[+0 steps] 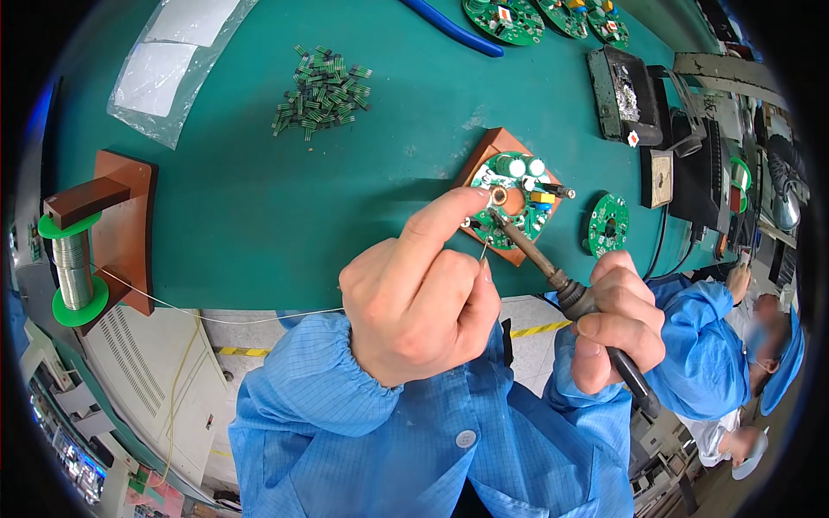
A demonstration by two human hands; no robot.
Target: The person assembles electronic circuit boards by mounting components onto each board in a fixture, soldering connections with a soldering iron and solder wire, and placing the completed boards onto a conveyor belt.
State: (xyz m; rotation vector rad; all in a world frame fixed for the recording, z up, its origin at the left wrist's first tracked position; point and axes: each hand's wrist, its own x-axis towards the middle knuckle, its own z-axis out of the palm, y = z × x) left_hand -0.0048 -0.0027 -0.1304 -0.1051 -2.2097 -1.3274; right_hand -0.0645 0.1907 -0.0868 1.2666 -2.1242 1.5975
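A round green circuit board (528, 226), fitted with capacitors, a copper coil (498, 196) and other parts, lies on a brown block (485, 154). My left hand (414, 302) stretches its index finger to the coil, while its thumb and other fingers pinch a thin solder wire (483, 251) whose end points at the board's near edge. That wire trails back left to a green-ended spool (72, 268) on a brown stand (129, 224). Wrapped round the handle of a soldering iron (573, 296), my right hand (617, 324) holds its tip against the board, beside the coil.
Another round board (607, 224) lies to the right. Several more sit at the far edge, near a blue tube (453, 26). Small green-and-black parts (321, 92) form a heap, with a plastic bag (160, 73) left of it. A dark tray (623, 95) stands far right. A co-worker (704, 345) sits at right.
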